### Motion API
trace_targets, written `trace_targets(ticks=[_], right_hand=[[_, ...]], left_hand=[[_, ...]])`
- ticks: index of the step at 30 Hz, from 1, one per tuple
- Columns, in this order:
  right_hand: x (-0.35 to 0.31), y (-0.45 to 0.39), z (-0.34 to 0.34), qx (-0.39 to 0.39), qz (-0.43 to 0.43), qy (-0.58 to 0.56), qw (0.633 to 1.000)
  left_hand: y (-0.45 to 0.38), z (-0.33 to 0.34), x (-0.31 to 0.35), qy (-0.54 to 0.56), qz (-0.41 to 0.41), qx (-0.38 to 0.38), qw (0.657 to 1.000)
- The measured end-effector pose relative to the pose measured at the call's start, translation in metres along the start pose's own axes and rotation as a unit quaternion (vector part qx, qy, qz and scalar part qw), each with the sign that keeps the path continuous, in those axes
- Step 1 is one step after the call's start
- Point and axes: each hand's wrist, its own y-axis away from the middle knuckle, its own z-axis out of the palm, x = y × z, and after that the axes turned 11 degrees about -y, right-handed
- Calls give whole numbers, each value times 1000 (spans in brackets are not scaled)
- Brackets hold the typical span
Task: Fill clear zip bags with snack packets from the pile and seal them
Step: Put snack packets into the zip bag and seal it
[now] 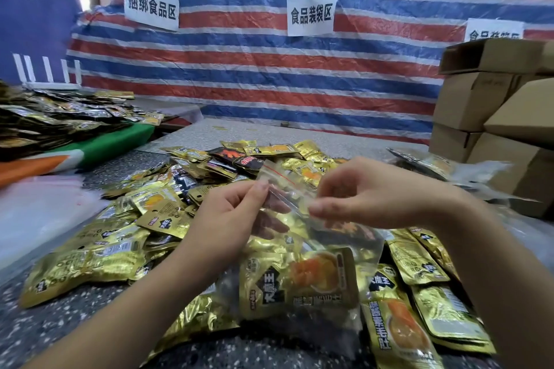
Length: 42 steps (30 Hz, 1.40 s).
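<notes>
Now pinching the mouth of the clear zip bag (299,263) between both hands: left hand (230,219) at 9 o'clock, right hand (374,198) at 3 o'clock, fingers curled. Resting over the pile (168,204) on the worktop (60,323), already holding snack packets (302,281). Probably risking an uneven strip, leaving a gap.

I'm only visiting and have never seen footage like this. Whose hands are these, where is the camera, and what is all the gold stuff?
No machine here: a person wears one camera on the head, looking down at their own hands. The left hand and right hand both pinch the top edge of a clear zip bag that already holds gold snack packets. More lie in a pile of packets on the speckled table. Cardboard boxes stand at the right, before a striped tarp.
</notes>
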Motion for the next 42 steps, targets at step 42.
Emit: trace_targets(ticks=[42], right_hand=[[49,-38,58,109,73,-292,947]], left_hand=[[-2,-14,7,171,13,-106,979]])
